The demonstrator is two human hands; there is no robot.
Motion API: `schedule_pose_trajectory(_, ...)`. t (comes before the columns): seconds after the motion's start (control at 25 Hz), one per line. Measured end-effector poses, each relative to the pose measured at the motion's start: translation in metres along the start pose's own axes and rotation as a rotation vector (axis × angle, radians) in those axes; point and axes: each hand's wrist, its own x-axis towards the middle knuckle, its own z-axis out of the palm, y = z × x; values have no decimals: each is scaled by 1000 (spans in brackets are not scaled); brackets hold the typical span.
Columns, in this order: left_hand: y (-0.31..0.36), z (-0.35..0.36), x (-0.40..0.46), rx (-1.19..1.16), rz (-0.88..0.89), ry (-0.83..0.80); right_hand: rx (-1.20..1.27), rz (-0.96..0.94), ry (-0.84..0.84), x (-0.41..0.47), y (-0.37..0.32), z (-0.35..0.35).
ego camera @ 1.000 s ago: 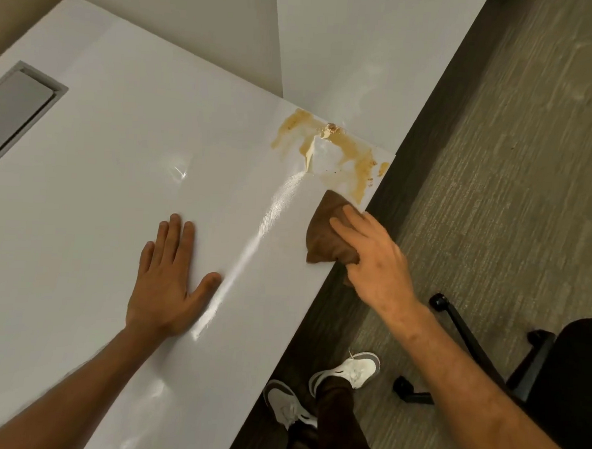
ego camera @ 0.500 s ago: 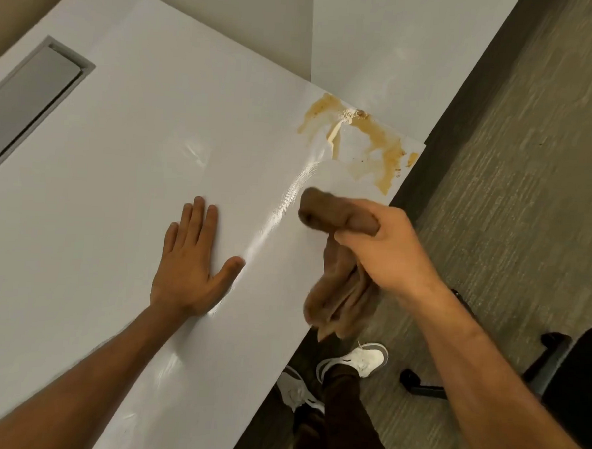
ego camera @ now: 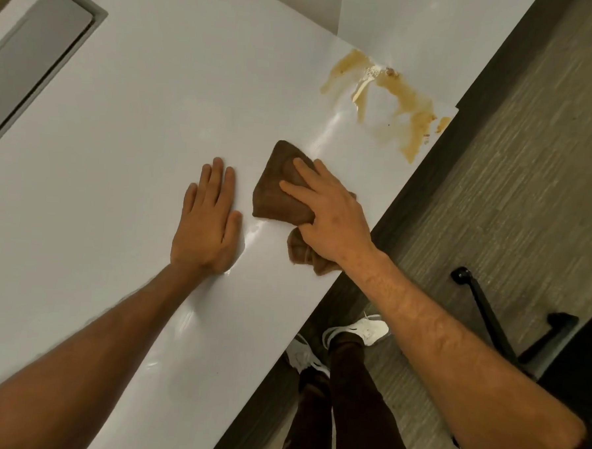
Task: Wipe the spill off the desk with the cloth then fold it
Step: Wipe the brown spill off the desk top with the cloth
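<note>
A brown cloth [ego camera: 275, 192] lies bunched on the white desk [ego camera: 120, 146] near its right edge. My right hand [ego camera: 326, 212] presses down on the cloth and grips it, fingers spread over its top; part of the cloth sticks out under my wrist. A tan-brown spill [ego camera: 410, 106] streaks the desk's far right corner, a short way beyond the cloth and not touched by it. My left hand [ego camera: 207, 219] rests flat on the desk just left of the cloth, fingers together, holding nothing.
A grey recessed panel [ego camera: 32, 59] is set in the desk at the far left. The desk's right edge drops to a carpeted floor [ego camera: 512, 201]. A black office chair [ego camera: 535, 340] stands at the right. My white shoes [ego camera: 361, 330] show below the edge.
My right hand lifted the cloth off the desk edge, then set it down again further left, close to my left hand. The view has shifted so the spill sits further right.
</note>
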Motion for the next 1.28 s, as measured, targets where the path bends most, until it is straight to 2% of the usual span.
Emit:
schedule_pose_trajectory(0.16, -1, -1, -1, 8, 0, -10, 62, -129, -90, -60, -35, 22)
schedule_pose_trajectory(0.28, 1, -2, -2, 9, -2, -9, 103, -207, -255, -102, -39, 25)
schedule_pose_trajectory(0.36, 2, -3, -3, 9, -14, 1, 347, -98, -285, -113, -34, 14)
schedule_pose_trajectory(0.44, 3, -3, -3, 2, -19, 2, 708, 149, -139, -104, -32, -8)
schedule_pose_trajectory(0.52, 4, -4, -2, 2, -19, -3, 851, 269, 168, -74, -25, -35)
schedule_pose_trajectory(0.6, 6, -4, -2, 2, -22, 3, 758, 316, 366, -38, -16, -56)
schedule_pose_trajectory(0.64, 6, -4, -3, -1, -23, 9, 636, 335, 396, -22, -11, -60)
schedule_pose_trajectory(0.76, 3, -2, -3, -3, -19, 11, -130, 460, 237, 7, 1, -39)
schedule_pose_trajectory(0.8, 2, -2, -3, 4, -14, 16, -288, 479, 201, 11, 3, -29)
schedule_pose_trajectory(0.84, 2, -1, -2, 8, -14, 19, -332, 501, 199, 16, 1, -24)
schedule_pose_trajectory(0.92, 0, 0, -1, 7, -16, 19, -265, 538, 243, 30, 2, -22)
schedule_pose_trajectory(1.0, -1, 1, -2, 9, -16, 16, -263, 512, 268, 39, 5, -23)
schedule_pose_trajectory(1.16, -1, 1, -1, 8, -11, 21, -180, 371, 270, 59, 11, -26)
schedule_pose_trajectory(1.28, -1, 1, -2, 11, -5, 29, -67, 206, 203, 57, 8, -26)
